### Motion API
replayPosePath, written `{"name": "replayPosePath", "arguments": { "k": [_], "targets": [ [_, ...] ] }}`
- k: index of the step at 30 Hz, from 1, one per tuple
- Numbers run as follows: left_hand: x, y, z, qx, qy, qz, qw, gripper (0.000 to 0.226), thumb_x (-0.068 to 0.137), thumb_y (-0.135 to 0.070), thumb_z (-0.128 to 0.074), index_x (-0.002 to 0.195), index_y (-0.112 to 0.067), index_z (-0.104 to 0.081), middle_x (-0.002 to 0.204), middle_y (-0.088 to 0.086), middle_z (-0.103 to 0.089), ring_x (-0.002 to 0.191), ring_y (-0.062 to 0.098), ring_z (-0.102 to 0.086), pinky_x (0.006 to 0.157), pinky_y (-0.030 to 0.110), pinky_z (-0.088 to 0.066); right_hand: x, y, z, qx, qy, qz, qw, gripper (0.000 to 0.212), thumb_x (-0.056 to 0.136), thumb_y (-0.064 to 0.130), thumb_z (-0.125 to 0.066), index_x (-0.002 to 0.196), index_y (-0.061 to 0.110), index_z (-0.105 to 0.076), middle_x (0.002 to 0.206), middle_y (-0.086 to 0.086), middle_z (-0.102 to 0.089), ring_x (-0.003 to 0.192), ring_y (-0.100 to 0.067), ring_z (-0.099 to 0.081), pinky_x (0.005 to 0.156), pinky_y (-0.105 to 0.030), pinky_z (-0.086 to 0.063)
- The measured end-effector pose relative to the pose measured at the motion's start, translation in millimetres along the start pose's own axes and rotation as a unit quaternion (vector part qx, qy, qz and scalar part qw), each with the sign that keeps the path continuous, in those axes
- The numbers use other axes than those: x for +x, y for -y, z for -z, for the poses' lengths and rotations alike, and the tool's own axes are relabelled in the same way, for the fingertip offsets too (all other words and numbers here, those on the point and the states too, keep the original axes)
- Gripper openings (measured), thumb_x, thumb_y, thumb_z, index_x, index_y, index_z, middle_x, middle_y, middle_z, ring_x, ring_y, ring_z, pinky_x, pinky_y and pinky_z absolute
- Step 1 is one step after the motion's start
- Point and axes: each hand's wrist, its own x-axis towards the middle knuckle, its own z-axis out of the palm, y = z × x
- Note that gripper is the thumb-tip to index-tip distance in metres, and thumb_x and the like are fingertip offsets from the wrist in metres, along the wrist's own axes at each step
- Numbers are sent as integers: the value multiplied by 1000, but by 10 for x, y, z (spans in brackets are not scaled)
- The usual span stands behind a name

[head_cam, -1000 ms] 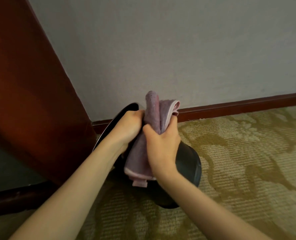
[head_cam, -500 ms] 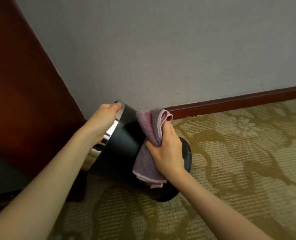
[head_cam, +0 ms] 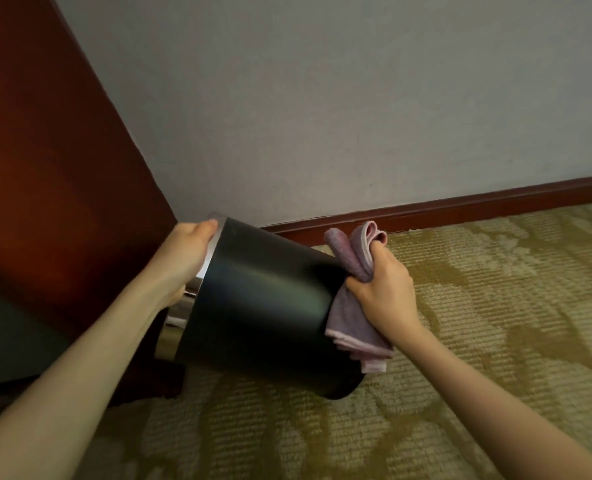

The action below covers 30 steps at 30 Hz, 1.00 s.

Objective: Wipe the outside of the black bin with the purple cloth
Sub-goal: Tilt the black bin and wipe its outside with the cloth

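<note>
Left hand [head_cam: 187,251] clamped on the silver rim of the bin [head_cam: 260,306]. Bin tipped over the carpet [head_cam: 495,323], mouth to the left, base lower right. Right hand [head_cam: 384,296] closed on the cloth [head_cam: 353,327], pressed against the base end.

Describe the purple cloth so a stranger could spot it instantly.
Start where the grey wall meets the patterned carpet, at the dark red skirting board. In front of it a black bin is tipped sideways; at its base end the right hand grips the purple cloth. It is the only soft, bunched, pink-edged thing here.
</note>
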Motion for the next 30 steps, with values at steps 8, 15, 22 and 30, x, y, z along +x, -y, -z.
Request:
{"name": "replayPosePath", "arguments": {
  "k": [8,15,22,30],
  "targets": [
    [-201,328,165,-33,17,-49,998,38,95,-41,-38,77,-31,-70,69,-11,-72,66,6,-67,63,28,-42,619,-56,-131,-36,144,-106,983,31,74,28,-70,88,17,-45,94,-13,-63,80,-32,-57,66,-35,-40],
    [-244,394,175,9,-40,-65,997,43,95,-42,-38,71,-19,-66,65,-3,-68,70,15,-62,59,26,-40,474,11,-175,-43,82,-116,989,28,76,28,-66,84,19,-40,80,-6,-57,68,-27,-50,60,-32,-35],
    [-298,166,8,-13,22,-83,996,43,96,-41,-37,64,-30,-65,59,-11,-64,62,1,-58,58,27,-37,196,405,-32,12,51,-93,994,28,74,23,-64,92,15,-44,95,-9,-63,85,-34,-57,64,-35,-33],
    [-408,-192,-356,-66,35,-109,991,37,91,-30,-43,61,-22,-63,64,-15,-62,60,-16,-55,61,8,-43,153,1123,135,325,52,-144,933,32,70,19,-60,101,17,-59,92,-3,-68,82,-21,-65,76,-46,-55]
  ]
}}
